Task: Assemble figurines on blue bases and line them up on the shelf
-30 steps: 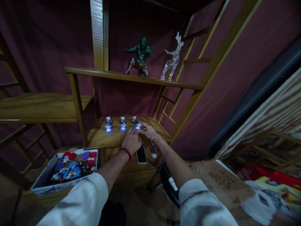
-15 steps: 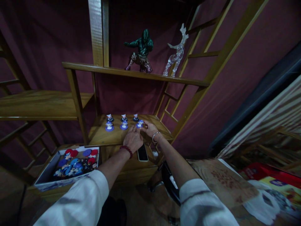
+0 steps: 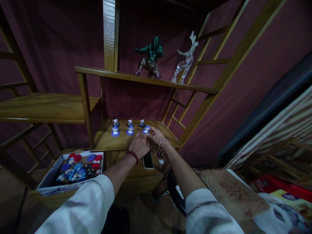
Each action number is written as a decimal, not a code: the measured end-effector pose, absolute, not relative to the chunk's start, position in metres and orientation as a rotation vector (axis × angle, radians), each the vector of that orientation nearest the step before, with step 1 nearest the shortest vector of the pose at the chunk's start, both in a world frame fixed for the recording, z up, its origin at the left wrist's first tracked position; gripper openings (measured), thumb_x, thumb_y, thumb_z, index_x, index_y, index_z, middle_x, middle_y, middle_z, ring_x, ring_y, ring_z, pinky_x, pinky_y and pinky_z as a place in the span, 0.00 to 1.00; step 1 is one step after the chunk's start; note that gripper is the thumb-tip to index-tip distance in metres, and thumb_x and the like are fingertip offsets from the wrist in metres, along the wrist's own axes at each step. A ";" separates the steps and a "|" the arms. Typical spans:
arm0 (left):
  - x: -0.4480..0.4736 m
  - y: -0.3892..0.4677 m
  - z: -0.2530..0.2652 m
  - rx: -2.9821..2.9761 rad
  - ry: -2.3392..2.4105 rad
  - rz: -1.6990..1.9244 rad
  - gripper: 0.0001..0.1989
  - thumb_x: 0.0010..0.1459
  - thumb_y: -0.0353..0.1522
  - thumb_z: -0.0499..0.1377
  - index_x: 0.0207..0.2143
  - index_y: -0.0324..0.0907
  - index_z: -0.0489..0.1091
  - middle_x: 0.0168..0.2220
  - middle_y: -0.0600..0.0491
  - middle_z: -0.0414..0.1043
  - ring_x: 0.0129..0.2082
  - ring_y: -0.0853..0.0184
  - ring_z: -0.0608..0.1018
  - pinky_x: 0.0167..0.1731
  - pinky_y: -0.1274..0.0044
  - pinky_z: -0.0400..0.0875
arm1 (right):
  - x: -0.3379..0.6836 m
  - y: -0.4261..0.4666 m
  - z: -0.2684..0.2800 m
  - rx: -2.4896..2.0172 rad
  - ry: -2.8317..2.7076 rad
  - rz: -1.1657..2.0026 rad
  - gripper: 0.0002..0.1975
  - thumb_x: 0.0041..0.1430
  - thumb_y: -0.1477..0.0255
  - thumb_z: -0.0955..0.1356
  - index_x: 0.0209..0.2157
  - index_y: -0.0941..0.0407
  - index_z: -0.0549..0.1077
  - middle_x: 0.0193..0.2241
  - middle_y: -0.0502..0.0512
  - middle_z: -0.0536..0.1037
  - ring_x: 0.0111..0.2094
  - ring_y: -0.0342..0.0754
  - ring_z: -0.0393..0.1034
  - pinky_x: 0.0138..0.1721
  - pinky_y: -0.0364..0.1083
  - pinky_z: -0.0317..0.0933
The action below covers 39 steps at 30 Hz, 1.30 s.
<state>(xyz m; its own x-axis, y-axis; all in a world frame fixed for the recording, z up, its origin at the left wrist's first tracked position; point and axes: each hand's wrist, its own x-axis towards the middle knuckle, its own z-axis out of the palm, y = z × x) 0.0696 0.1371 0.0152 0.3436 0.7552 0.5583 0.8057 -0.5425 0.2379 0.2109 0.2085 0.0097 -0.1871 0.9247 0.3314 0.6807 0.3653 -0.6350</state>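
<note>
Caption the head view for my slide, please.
Left hand and right hand at the rightmost purple-based figurine on a wooden shelf.

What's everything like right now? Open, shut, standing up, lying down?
Box: open
Box toys: jumbled together
Back three figures: upright, in a row
Front three figures: upright, in a row
Phone: lying flat, dark
Green statue: crouching
Clear deer: standing
Left hand: bent, close to the front row's right-end figure
Right hand: bent, seemingly touching that figure
</note>
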 end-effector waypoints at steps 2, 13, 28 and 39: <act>0.069 0.137 0.016 -2.501 -1.460 -0.962 0.13 0.50 0.27 0.47 0.39 0.33 0.64 0.41 0.43 0.67 0.46 0.63 0.65 0.51 0.71 0.53 | 0.210 0.208 0.010 -1.381 -1.943 0.470 0.21 0.47 0.72 0.68 0.45 0.52 0.65 0.40 0.51 0.73 0.41 0.45 0.68 0.43 0.45 0.62; 0.068 0.136 0.017 -2.512 -1.458 -0.969 0.14 0.50 0.27 0.47 0.39 0.32 0.64 0.43 0.41 0.66 0.48 0.61 0.63 0.51 0.71 0.53 | 0.213 0.213 0.006 -1.402 -1.987 0.397 0.16 0.48 0.71 0.67 0.42 0.53 0.66 0.40 0.52 0.73 0.42 0.45 0.67 0.42 0.45 0.61; 0.068 0.136 0.015 -2.502 -1.486 -1.034 0.15 0.50 0.28 0.48 0.39 0.31 0.64 0.44 0.40 0.65 0.49 0.60 0.63 0.51 0.69 0.54 | 0.218 0.215 0.003 -1.439 -1.981 0.375 0.23 0.46 0.69 0.67 0.47 0.51 0.63 0.42 0.53 0.73 0.42 0.46 0.66 0.42 0.46 0.62; 0.058 0.118 0.013 -2.553 -1.451 -1.098 0.10 0.49 0.24 0.48 0.34 0.35 0.65 0.39 0.44 0.68 0.45 0.63 0.66 0.48 0.71 0.59 | 0.216 0.185 0.002 -1.442 -1.795 0.473 0.23 0.47 0.73 0.66 0.47 0.54 0.63 0.43 0.55 0.72 0.43 0.45 0.67 0.45 0.48 0.61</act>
